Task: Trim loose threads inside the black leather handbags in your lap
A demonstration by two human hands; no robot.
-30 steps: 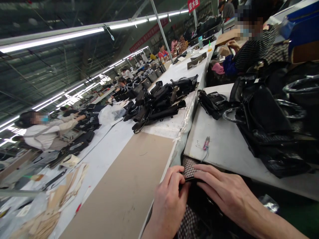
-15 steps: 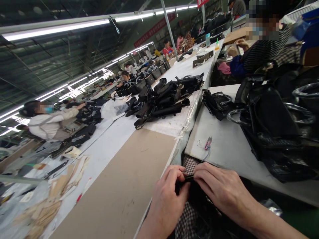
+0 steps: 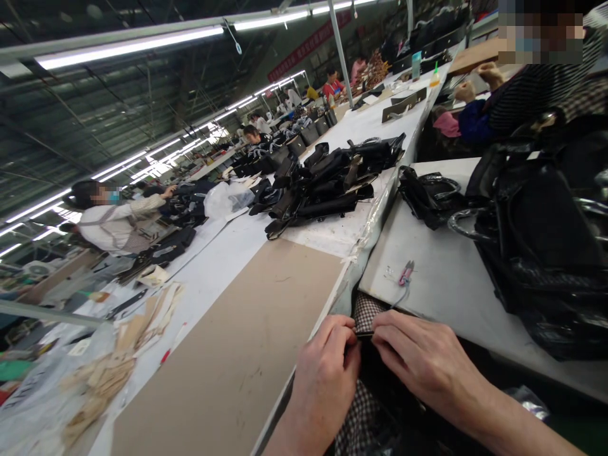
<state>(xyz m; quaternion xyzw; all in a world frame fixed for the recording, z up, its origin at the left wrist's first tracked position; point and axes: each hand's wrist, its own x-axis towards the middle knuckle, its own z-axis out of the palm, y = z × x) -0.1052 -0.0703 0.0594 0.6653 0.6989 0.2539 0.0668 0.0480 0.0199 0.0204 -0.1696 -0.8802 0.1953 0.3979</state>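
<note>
At the table's front edge, my left hand (image 3: pixel 327 380) has its fingers closed on the edge of a black bag (image 3: pixel 387 386). My right hand (image 3: pixel 422 358) pinches the same edge a little to the right, so a short dark strip shows between the two hands. Most of the bag hangs below, in shadow and partly hidden by my hands. Brown-and-white checked cloth (image 3: pixel 365 313) shows behind and beneath it. Beyond my right hand, pink-handled thread snips (image 3: pixel 406 273) lie on the white tabletop, with grey thread trailing near them.
Finished-looking black bags with wrapped handles (image 3: pixel 546 215) are heaped at right. Black bag parts (image 3: pixel 327 180) lie in a pile ahead, beyond a beige board (image 3: pixel 247 329). Tan strips (image 3: pixel 142 323) lie at left. Co-workers sit at right (image 3: pixel 532 95) and stand at left (image 3: pixel 114 221).
My head view has turned slightly, shifting the scene to the right. The left fingers have drawn closer together on the bag's edge; the right hand keeps its pinch.
</note>
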